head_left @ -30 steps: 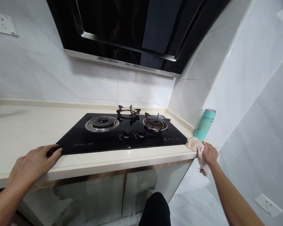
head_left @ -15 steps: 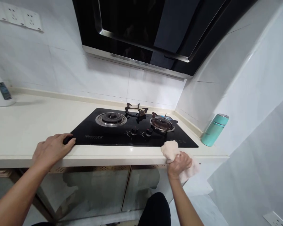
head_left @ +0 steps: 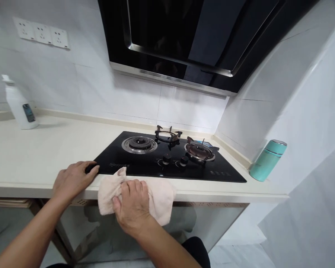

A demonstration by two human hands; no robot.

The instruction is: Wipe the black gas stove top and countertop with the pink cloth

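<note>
My right hand (head_left: 135,204) grips a pale pink cloth (head_left: 162,199), pressed along the front edge of the countertop (head_left: 212,190). Part of the cloth hangs down over that edge. My left hand (head_left: 74,180) lies on the counter at the front left corner of a black gas stove (head_left: 150,167). Between its thumb and index finger is a small rounded black piece (head_left: 89,168), mostly hidden, whose kind I cannot make out. On the stove, a loose-looking pot support (head_left: 167,138) stands behind the two knobs (head_left: 166,159).
A white spray bottle (head_left: 21,108) stands on the counter at the far left. At the right end is a turquoise thermos (head_left: 268,160). A black range hood (head_left: 167,41) overhangs the stove, and wall sockets (head_left: 41,33) are at upper left.
My right hand has swept the cloth leftward along the counter's front edge, from the stove's right side to near my left hand. My left hand stays at the corner; the view has shifted left.
</note>
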